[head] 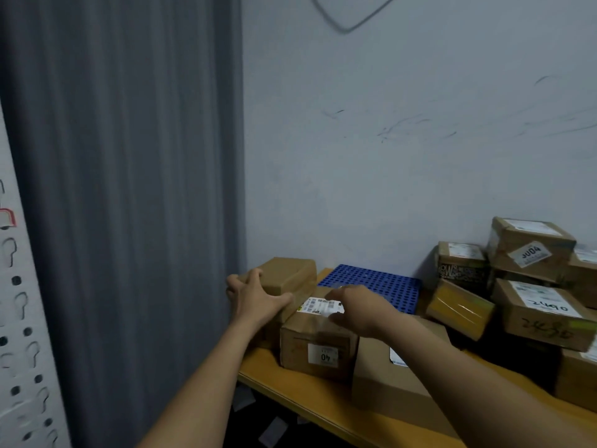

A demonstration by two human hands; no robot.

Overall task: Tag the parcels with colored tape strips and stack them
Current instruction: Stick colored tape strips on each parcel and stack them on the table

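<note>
Parcels (542, 315) are all taped shut, so you can't see what's in them. Most are heaped at the right end of the desk (290, 386) against the wall (387, 156). Several carry white labels with handwritten numbers. One at the front of the heap (458, 308) is tilted and wrapped in yellowish film.

A blue grid panel (371, 281) lies flat at the back of the desk, between that heap and the two boxes you're working on.

- **Small plain box** (290, 274): at the far left corner, just beside the curtain (129, 189). It sits higher than the box in front. What it rests on I can't tell.
- **Labelled box** (318, 344): right in front of it, touching or nearly so. It has a shipping label on top and a "40" sticker on the near face.
- **Flat carton** (387, 379): just right of the labelled box, partly under your right forearm.

Your left hand (255, 299) grips the small plain box at its near left corner, with the fingers curled over the edge and the thumb along the front face.

Your right hand (358, 308) is over the top of the labelled box at its right edge. The fingers are spread and loosely arched over the shipping label, gripping nothing. Motion blur hides whether the fingertips actually touch.

A pegboard (16, 318) runs along the far left.
</note>
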